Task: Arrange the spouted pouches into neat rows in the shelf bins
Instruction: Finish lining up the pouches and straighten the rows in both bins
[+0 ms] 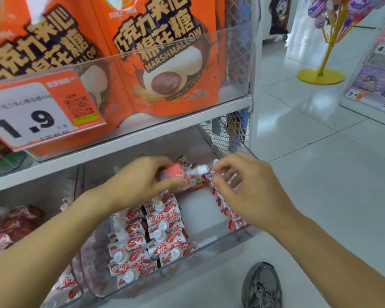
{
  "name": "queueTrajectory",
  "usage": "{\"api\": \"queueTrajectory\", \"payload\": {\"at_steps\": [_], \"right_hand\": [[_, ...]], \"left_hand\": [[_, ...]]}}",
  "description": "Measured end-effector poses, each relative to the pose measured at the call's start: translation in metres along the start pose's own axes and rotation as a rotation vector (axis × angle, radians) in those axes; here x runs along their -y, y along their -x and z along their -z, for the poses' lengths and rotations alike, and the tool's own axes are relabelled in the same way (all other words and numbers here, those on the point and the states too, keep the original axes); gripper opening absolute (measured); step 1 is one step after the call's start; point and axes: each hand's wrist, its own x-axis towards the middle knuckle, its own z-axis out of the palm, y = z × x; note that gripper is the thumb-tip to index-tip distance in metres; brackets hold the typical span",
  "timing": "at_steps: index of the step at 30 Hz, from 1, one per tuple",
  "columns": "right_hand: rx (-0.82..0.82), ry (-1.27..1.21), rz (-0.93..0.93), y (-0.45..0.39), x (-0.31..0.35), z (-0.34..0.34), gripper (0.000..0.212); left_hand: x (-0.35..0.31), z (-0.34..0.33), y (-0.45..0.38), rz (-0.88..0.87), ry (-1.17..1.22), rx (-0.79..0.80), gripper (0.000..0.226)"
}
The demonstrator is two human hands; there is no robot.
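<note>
From the head camera, both hands are up over the clear lower shelf bin [209, 245], working at its back end. The left hand [140, 182] has its fingers and thumb curled round a red-and-white spouted pouch [178, 174], grip clamped on it, the pouch lying sideways with its white cap [201, 169] pointing to the right, lifted clear above the ones below. The right hand [242, 185] is just beside it, fingertips pinched on the top of another pouch [211, 174] at the head of the right-hand row; that pinch is blurred, so the grip looks clamped on it, though exactly how much of the pouch it holds is hard to read. Down in the bin, two tidy rows of pouches [158, 232] run front to back on the left side, caps up, packed touching one another. A third line of pouches [229, 212] leans along the right wall, partly hidden under the right wrist. Between them, a bare strip of white bin floor. To the left, a neighbouring bin [13, 221] holds darker red pouches in a loose heap. On the shelf above, orange marshmallow bags [160, 63] stand upright behind a clear front, with a price tag [36, 114] reading 1.9 clipped on. A grey shoe [262, 285] stands on the white tiled floor at bottom right, and a yellow display stand [320, 74] sits well apart across the aisle.
</note>
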Motion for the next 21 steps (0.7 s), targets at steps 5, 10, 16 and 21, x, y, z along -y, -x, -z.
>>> {"api": "queueTrajectory", "payload": {"at_steps": [5, 10, 16, 21], "right_hand": [[0.252, 0.159, -0.08, -0.029, -0.011, -0.036, 0.015], [0.526, 0.293, -0.104, -0.064, -0.013, -0.087, 0.045], [0.629, 0.474, -0.062, -0.089, -0.022, -0.108, 0.049], [0.495, 0.356, -0.134, -0.089, -0.022, -0.098, 0.02]], "left_hand": [[0.002, 0.015, 0.045, 0.323, 0.287, -0.324, 0.031], [0.007, 0.01, 0.07, 0.489, 0.28, -0.474, 0.027], [0.011, 0.003, 0.081, 0.549, 0.354, -0.502, 0.021], [0.023, -0.001, 0.071, 0.556, 0.337, -0.45, 0.024]]}}
